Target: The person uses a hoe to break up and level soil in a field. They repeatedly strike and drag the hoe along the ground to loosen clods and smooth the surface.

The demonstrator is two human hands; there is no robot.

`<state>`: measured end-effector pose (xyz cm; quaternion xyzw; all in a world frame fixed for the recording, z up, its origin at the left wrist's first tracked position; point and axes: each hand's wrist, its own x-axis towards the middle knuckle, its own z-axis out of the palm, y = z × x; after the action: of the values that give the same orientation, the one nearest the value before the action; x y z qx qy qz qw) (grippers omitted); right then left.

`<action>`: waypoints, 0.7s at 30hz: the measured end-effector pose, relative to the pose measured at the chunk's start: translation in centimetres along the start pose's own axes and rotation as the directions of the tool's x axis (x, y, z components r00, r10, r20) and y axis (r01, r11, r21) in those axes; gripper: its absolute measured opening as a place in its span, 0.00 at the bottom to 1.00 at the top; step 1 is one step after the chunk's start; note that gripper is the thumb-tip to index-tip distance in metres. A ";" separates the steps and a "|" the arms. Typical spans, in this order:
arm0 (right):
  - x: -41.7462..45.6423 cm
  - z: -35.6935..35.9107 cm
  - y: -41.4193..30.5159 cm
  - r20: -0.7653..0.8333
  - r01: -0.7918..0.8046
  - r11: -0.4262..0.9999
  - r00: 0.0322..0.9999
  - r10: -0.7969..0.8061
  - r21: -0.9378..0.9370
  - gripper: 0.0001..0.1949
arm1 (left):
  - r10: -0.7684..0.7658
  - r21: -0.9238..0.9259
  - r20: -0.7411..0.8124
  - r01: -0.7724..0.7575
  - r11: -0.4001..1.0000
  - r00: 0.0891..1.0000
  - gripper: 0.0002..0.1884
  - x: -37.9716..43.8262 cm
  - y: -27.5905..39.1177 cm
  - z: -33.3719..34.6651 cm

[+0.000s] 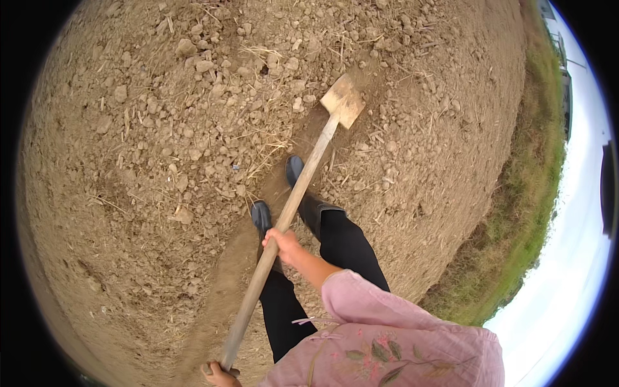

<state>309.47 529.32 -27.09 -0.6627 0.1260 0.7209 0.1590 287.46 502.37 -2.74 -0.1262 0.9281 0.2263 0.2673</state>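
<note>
My right hand [283, 245] is closed around the middle of the wooden shaft of a square-bladed shovel [302, 181]. Near the bottom edge of the view, my left hand [220, 375] grips the end of the same shaft. The shaft slants up and to the right, past my boots. Its flat, soil-coated blade [343, 100] lies at or just over the loose soil [203, 145]; contact cannot be told. Dry straw [273, 147] is scattered around the clods near the blade.
My dark boots [261, 216] stand on the soil, one ahead of the other. A smoother earth strip [217, 290] runs beside my legs. Beyond the soil at the right lies a grassy bank [512, 217], with buildings [566, 104] at the far edge.
</note>
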 end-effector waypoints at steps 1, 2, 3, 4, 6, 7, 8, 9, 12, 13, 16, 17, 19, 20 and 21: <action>0.8 -0.5 -2.7 -0.008 0.022 1.000 1.000 -0.022 -0.016 0.06 | -0.045 -0.047 0.006 0.045 0.998 0.999 0.05 -2.4 2.9 3.5; 1.8 -1.6 -6.0 0.005 0.116 0.993 0.993 -0.116 -0.029 0.06 | -0.086 -0.096 0.027 0.088 0.991 0.996 0.05 -3.9 5.1 6.8; 2.5 -2.0 -9.6 -0.028 0.153 0.986 0.987 -0.156 -0.071 0.06 | 0.004 -0.164 -0.007 -0.005 0.987 1.000 0.05 -4.2 4.4 9.7; 3.2 -2.5 -13.0 -0.007 0.182 0.977 0.983 -0.184 -0.110 0.05 | 0.090 -0.220 -0.057 -0.100 0.970 0.994 0.05 -4.6 3.8 12.4; 4.9 -3.8 -21.2 -0.088 0.223 0.972 0.969 -0.230 -0.077 0.06 | 0.088 -0.278 0.131 -0.049 0.959 0.987 0.05 -7.6 7.7 18.6; 5.2 -3.6 -24.8 -0.102 0.196 0.975 0.973 -0.207 -0.106 0.07 | 0.059 -0.319 0.159 -0.005 0.948 0.986 0.04 -8.9 9.2 21.3; 5.1 -3.7 -28.0 -0.127 0.213 0.968 0.965 -0.229 -0.130 0.06 | 0.060 -0.330 0.165 -0.002 0.944 0.985 0.04 -10.1 10.9 23.6; 5.6 -4.5 -31.5 -0.157 0.234 0.960 0.953 -0.257 -0.151 0.06 | 0.063 -0.341 0.180 0.002 0.940 0.982 0.05 -11.7 12.7 26.2; 7.4 -5.7 -39.6 -0.101 0.280 0.948 0.949 -0.297 -0.152 0.06 | 0.009 -0.348 0.183 0.056 0.936 0.983 0.05 -15.5 17.1 33.5; 7.8 -6.4 -41.6 -0.117 0.307 0.939 0.938 -0.326 -0.157 0.06 | -0.021 -0.338 0.177 0.081 0.938 0.984 0.05 -16.5 18.0 35.2; 8.6 -8.3 -48.2 -0.155 0.286 0.942 0.937 -0.313 -0.177 0.06 | -0.030 -0.373 0.198 0.104 0.922 0.980 0.06 -20.5 21.0 40.3; 8.7 -9.0 -50.2 -0.137 0.294 0.938 0.937 -0.320 -0.183 0.07 | -0.040 -0.388 0.199 0.116 0.914 0.979 0.06 -21.7 22.0 41.7; 8.8 -10.2 -52.9 -0.158 0.306 0.929 0.927 -0.340 -0.206 0.07 | -0.004 -0.358 0.263 0.102 0.928 0.965 0.06 -23.1 21.9 43.6; 8.4 -10.4 -53.5 -0.172 0.306 0.929 0.923 -0.343 -0.209 0.07 | 0.024 -0.368 0.273 0.082 0.926 0.962 0.06 -23.7 21.7 43.6; 7.8 -10.4 -53.8 -0.188 0.303 0.929 0.920 -0.343 -0.213 0.07 | 0.049 -0.376 0.281 0.063 0.925 0.959 0.05 -24.5 21.8 43.5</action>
<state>339.75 575.11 -34.23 -0.7622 -0.0339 0.6145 0.2008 319.01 545.28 -14.33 -0.1451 0.8178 0.4169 0.3693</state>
